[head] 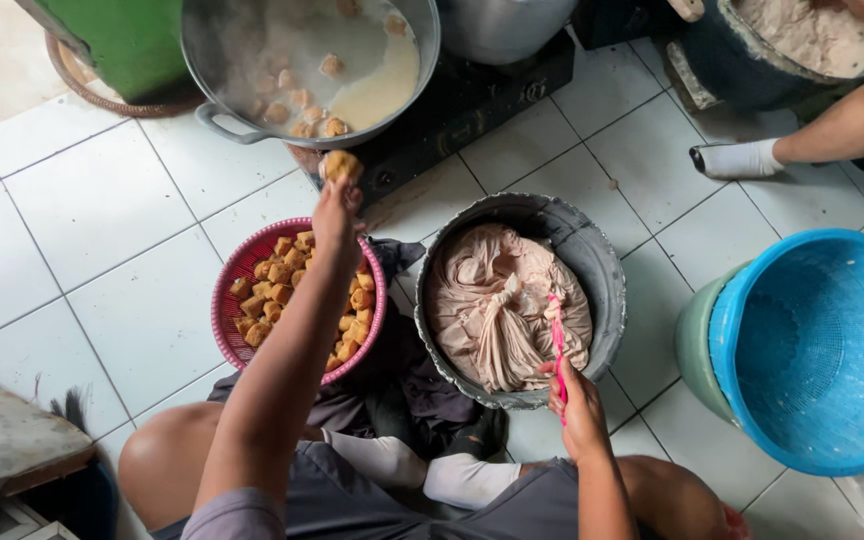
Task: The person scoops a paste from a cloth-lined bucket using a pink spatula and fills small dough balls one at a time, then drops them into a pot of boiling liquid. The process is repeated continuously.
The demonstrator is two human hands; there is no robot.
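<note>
Here, a tofu puff (pixel 341 165) is pinched in the left hand (pixel 337 215), raised just short of the wok (pixel 217 118), where more float in broth. A pink spoon (pixel 557 340), lengthwise over the bucket (pixel 602 270) of filling, is gripped by the right hand (pixel 580 410). More puffs fill the red basket (pixel 227 300).

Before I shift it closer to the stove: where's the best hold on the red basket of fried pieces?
Probably the red basket by its bare outer rim on the left, coming from above. The left hand crosses the right side, and the fried pieces fill the middle.
</note>
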